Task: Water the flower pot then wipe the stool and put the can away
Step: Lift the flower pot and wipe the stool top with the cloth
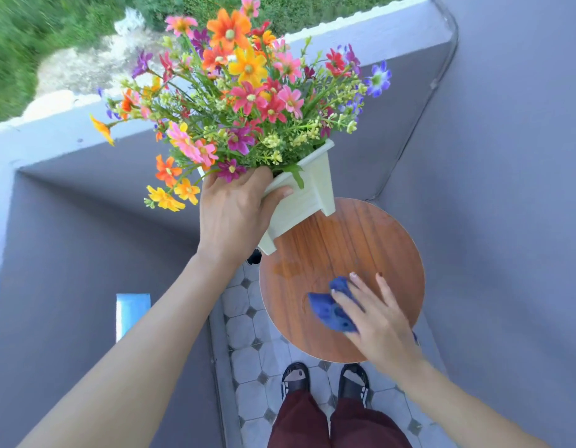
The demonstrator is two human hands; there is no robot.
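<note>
A cream square flower pot point(307, 192) full of many-coloured flowers point(244, 92) is lifted and tilted above the far left edge of the round wooden stool point(341, 250). My left hand point(235, 211) grips the pot's near rim. On the stool's near part my right hand point(373, 315) presses flat on a crumpled blue cloth point(331, 310). A faint wet patch shows on the wood to the left of the cloth. No watering can is in view.
Grey balcony walls point(490, 156) close in on both sides and ahead, with grass beyond the parapet. The floor is pale tile point(247, 350). My feet in black sandals point(294, 379) stand just before the stool. A light-blue object point(131, 315) sits at the left.
</note>
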